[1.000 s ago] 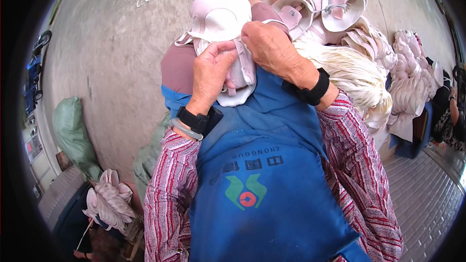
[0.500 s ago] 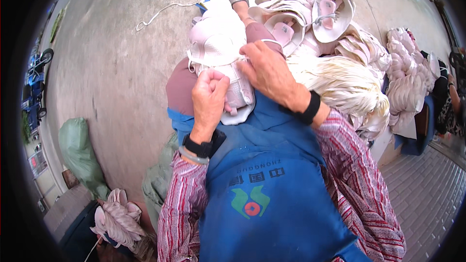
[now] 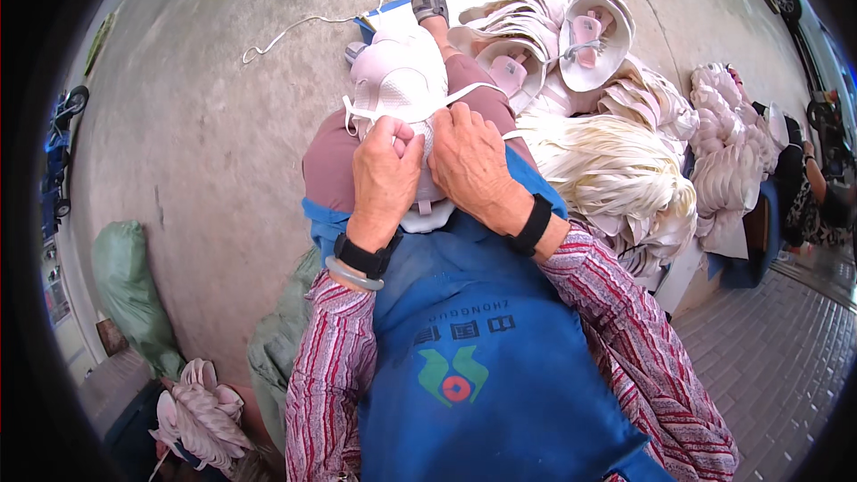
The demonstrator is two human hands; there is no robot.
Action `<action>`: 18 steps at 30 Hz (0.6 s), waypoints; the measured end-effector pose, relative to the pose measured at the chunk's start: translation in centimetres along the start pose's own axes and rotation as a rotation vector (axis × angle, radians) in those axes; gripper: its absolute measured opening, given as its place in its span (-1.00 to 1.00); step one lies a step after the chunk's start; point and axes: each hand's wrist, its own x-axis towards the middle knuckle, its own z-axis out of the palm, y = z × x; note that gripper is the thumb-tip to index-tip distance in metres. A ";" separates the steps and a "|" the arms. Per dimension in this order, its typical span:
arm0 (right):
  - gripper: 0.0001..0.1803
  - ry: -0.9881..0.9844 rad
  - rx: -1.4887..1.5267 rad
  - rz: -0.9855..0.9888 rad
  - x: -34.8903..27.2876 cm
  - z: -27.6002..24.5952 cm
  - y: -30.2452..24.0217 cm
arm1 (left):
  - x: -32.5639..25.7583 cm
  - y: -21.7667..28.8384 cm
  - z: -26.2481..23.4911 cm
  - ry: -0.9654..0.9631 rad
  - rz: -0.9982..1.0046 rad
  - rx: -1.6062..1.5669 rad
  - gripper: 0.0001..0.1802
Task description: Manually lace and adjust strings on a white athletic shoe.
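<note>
The pale pink molded cup (image 3: pixel 397 80) sits on your lap, dome up, long axis running away from you. Your left hand (image 3: pixel 386 170) and right hand (image 3: pixel 469 161) flank its near edge, each grip pinching the white strap (image 3: pixel 464 91). Beside your right, loose white straps (image 3: pixel 616 170) are heaped.

Outdoor work yard: concrete ground (image 3: pixel 205 125), heaped white straps (image 3: pixel 616 178), stuffed sacks (image 3: pixel 129 295)

Our left hand (image 3: pixel 386 170) and right hand (image 3: pixel 471 161) now closer together, both pressed on white cup-shaped mask (image 3: pixel 397 85); mask rotated slightly.
</note>
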 end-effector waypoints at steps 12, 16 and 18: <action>-0.67 -0.063 0.495 -0.246 0.4 -0.2 3.3 | 0.2 -1.3 0.8 0.049 0.150 0.105 -0.84; -0.68 -0.068 0.576 -0.179 0.4 0.0 3.3 | -0.3 -0.8 0.8 -0.004 0.273 0.196 -0.83; -0.68 -0.073 0.579 -0.156 0.3 0.0 3.4 | -0.2 0.2 0.8 0.011 0.328 0.263 -0.82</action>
